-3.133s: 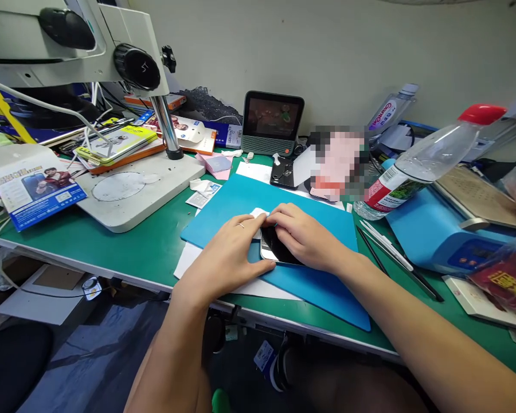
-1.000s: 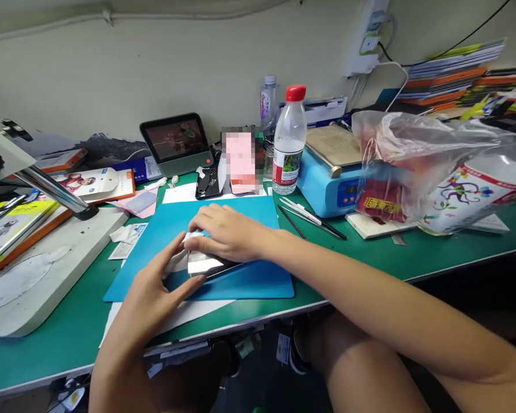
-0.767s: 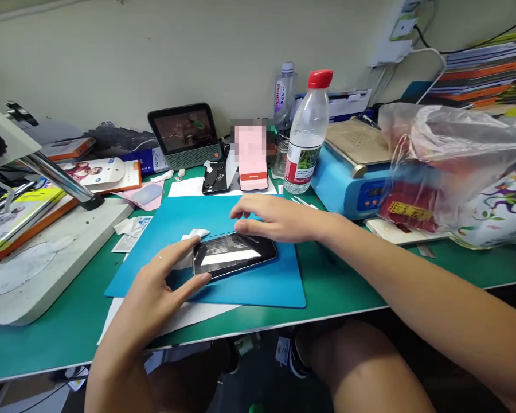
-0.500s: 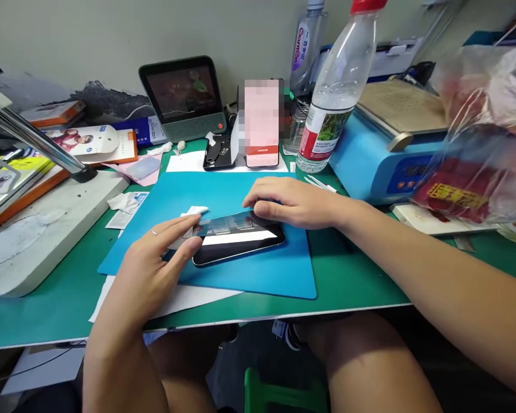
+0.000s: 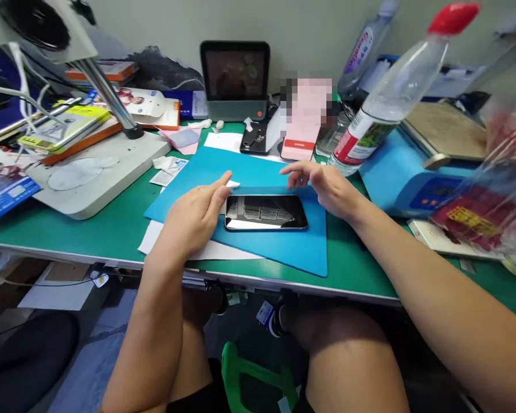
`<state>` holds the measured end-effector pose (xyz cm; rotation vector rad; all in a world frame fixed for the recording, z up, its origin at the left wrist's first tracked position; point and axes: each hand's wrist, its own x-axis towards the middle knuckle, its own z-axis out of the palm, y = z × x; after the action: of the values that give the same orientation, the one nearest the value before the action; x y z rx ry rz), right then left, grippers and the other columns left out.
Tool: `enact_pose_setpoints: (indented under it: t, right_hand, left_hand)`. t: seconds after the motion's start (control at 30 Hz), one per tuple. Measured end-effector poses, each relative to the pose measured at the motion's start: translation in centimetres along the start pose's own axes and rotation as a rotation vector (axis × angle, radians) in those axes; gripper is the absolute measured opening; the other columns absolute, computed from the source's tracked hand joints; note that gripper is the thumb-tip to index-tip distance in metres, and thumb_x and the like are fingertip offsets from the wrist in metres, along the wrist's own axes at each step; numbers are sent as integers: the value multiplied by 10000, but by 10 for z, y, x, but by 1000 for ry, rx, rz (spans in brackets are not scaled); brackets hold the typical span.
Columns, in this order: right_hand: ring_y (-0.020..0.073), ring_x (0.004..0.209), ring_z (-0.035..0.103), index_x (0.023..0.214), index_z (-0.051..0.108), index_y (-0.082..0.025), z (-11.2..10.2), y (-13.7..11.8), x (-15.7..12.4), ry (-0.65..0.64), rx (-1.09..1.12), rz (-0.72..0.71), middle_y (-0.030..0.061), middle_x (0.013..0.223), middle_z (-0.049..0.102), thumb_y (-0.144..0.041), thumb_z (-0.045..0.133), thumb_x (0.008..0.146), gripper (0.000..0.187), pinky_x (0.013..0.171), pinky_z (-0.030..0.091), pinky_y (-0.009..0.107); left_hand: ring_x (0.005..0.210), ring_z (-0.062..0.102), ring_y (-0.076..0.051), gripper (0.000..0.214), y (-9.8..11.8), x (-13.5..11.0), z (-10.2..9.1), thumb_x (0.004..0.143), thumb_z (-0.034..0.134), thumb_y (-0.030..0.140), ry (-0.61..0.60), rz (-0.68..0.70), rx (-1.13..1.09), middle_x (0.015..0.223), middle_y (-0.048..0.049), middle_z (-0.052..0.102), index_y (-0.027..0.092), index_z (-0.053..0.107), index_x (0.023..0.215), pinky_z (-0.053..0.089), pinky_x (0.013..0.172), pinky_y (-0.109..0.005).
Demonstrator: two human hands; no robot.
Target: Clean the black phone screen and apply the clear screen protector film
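Note:
A black smartphone (image 5: 266,213) lies flat, screen up, on a blue mat (image 5: 284,252), with bright reflections across its glass. My left hand (image 5: 198,218) is at its left end, fingers stretched out and thumb apart, close to the phone's edge. Beyond the phone's upper right corner, my right hand (image 5: 327,184) hovers with fingers loosely bent and spread. A faint darker strip crosses the mat between the hands just behind the phone; I cannot tell whether it is clear film or shadow. A small white scrap (image 5: 233,184) is partly hidden by my left fingertips.
A tall water bottle (image 5: 370,135) and a blue machine (image 5: 406,178) stand on the right, near a plastic bag (image 5: 490,212). Behind the mat are a smart display (image 5: 236,80), a pink-screen phone (image 5: 305,120) and a dark phone (image 5: 254,137). The lamp base (image 5: 98,178) fills the left.
A clear sheet was lying slanted over the phone with my hands at its ends. Now the phone's screen shows uncovered, and my right hand has drawn away from it. The view has shifted.

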<state>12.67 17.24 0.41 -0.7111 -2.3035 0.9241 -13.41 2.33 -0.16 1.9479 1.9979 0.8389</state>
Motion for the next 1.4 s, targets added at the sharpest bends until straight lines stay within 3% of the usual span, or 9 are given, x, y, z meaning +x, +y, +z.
enact_pose_setpoints:
  t: [0.13, 0.33, 0.53, 0.63, 0.8, 1.03, 1.4]
  right_hand:
    - [206, 776, 653, 1058, 746, -199, -2, 4, 3, 7, 36, 48, 70, 825, 715, -915, 309, 885, 856, 754, 532, 352]
    - [217, 780, 656, 1026, 769, -191, -3, 8, 6, 6, 13, -1, 90, 823, 730, -978, 228, 813, 978, 751, 529, 354]
    - [199, 737, 666, 948, 774, -174, -4, 9, 6, -16, 35, 25, 67, 771, 736, -924, 438, 839, 829, 714, 500, 324]
    - [184, 671, 648, 890, 770, -161, -1, 12, 8, 25, 76, 46, 61, 723, 714, -919, 395, 865, 847, 652, 479, 312]
    - [192, 730, 677, 815, 742, -170, -2, 13, 9, 86, 62, 37, 75, 775, 734, -854, 436, 912, 756, 727, 504, 323]
    - [201, 746, 656, 787, 723, -188, -5, 8, 6, 145, 12, 30, 68, 769, 722, -780, 491, 942, 655, 750, 489, 339]
    - [189, 762, 671, 823, 736, -179, -6, 9, 5, 128, -66, 21, 56, 791, 748, -509, 482, 1017, 460, 768, 484, 328]
  left_hand:
    - [1297, 655, -293, 572, -1, 0, 0, 1123, 274, 517, -17, -21, -9, 1411, -65, 715, 274, 461, 1605, 512, 1073, -454]
    - [1300, 657, -311, 555, -1, -2, 0, 1124, 283, 498, -14, -27, 3, 1424, -56, 707, 282, 470, 1599, 519, 1051, -457]
    - [1200, 708, -346, 520, 3, 4, -3, 1116, 292, 483, -22, -62, 18, 1288, -62, 776, 254, 614, 1455, 537, 998, -491]
    - [1257, 681, -330, 501, 3, 3, -4, 1118, 295, 465, -46, -55, -45, 1330, -58, 758, 257, 531, 1508, 519, 1035, -487]
    - [1369, 610, -290, 483, -1, -3, 0, 1102, 338, 417, -82, -6, -126, 1486, -89, 655, 258, 398, 1554, 485, 1107, -485]
    - [1395, 575, -292, 452, -3, -5, 4, 1066, 393, 416, -92, -38, -184, 1521, -124, 615, 212, 413, 1469, 439, 1158, -498]
    - [1396, 565, -289, 592, -6, -6, 8, 1063, 400, 441, -81, -9, -97, 1523, -114, 612, 183, 352, 1594, 440, 1165, -487]
